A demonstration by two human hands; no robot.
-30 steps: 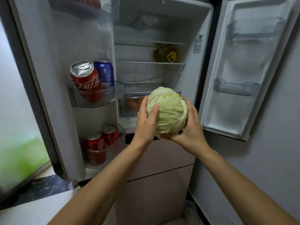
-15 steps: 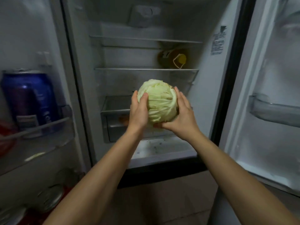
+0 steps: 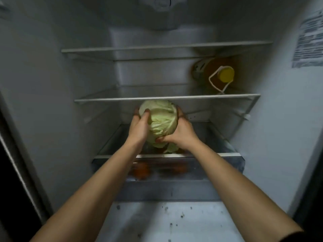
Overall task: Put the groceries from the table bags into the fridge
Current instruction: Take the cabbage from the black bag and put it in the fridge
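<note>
I am cupping the cabbage (image 3: pixel 161 119) between my left hand (image 3: pixel 139 127) and right hand (image 3: pixel 181 131), lowering it onto the glass shelf (image 3: pixel 227 151) just beneath.

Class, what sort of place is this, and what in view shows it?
Probably inside a household fridge: a glass shelf spans white walls, a clear drawer sits below, and a yellow-capped bottle lies on the shelf.

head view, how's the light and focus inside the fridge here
Head view: dim, flat light, no glare; the cabbage is brightest and fairly sharp; the wall sticker is smeared unreadable; orange items in the drawer are blurred; wide-angle splays the fridge walls.
</note>
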